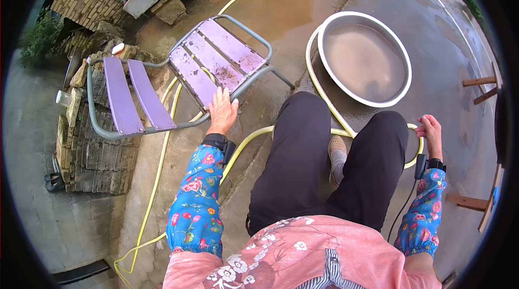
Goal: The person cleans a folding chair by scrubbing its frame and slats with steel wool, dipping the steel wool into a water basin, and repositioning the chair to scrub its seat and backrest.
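Left hand [221, 113] on chair [211, 55] — likely steadying it.
I see left fingers [219, 96] laid out, slightly spread, at the seat's near edge; right hand [431, 129] curled by the hose [421, 148], can't tell if it's pinching anything. Chair's front-left; basin [380, 103] of murky water [367, 56] ahead, probably for easy reach. Purple slats [123, 100], grey frame [105, 134] — brown patches [230, 75] on the seat.

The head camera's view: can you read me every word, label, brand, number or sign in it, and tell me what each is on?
There are none that I can read.
Purple-slatted chair: stains and worn patches, no legible lettering.
Metal basin: no legible mark.
Pink top: flowers, no legible words.
White container on the left: too small to tell whether it bears a label.
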{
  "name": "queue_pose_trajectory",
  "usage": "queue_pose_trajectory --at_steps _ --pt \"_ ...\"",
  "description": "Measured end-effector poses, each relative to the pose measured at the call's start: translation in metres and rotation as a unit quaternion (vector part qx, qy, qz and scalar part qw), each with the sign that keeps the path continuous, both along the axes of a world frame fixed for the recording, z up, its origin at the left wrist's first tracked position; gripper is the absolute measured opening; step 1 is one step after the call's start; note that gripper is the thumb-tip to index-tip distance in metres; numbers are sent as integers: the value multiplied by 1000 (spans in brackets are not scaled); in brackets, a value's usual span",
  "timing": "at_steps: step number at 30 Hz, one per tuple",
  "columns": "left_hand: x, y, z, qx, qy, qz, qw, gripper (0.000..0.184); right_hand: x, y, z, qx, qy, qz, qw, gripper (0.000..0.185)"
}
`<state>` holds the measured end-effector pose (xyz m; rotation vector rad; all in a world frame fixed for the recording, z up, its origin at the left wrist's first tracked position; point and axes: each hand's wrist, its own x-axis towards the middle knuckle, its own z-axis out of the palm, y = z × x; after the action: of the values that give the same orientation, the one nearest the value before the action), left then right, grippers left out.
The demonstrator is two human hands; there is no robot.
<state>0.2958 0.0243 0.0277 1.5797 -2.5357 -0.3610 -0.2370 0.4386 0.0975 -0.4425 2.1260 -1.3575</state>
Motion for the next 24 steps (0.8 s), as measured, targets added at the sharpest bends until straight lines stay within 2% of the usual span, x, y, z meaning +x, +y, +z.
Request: queue_pose_trajectory --at_steps 4,9,11,13,15,18,21,23,24 --pt "-24 -2 3 6 -72 11 997 68 11 -17 1 35 -8 36 999 18" --pt "-45 7 15 -29 -59 40 997 68 13 -29 0 55 -21 75 995 18" --pt "-52 16 33 -88 -113 6 990 67 15 -32 -4 77 -26 105 991 19" --pt "-47 8 27 -97 -87 -36 991 64 27 -49 -3 76 -28 105 991 19" --pt "-51 2 31 -98 -61 -106 988 64 25 -62 -14 93 -15 127 987 18" --pt "-83 -4 39 -56 -52 -135 988 65 7 -78 -1 104 -6 167 980 18" --pt "-90 3 49 -56 -51 -135 988 67 -29 -86 -3 150 -6 158 976 18" --pt "-90 4 48 -58 -56 -130 988 67 -50 -102 -17 300 45 223 927 24" --pt "-91 5 51 -62 -60 -127 988 67 -59 -108 -29 304 43 226 925 24"
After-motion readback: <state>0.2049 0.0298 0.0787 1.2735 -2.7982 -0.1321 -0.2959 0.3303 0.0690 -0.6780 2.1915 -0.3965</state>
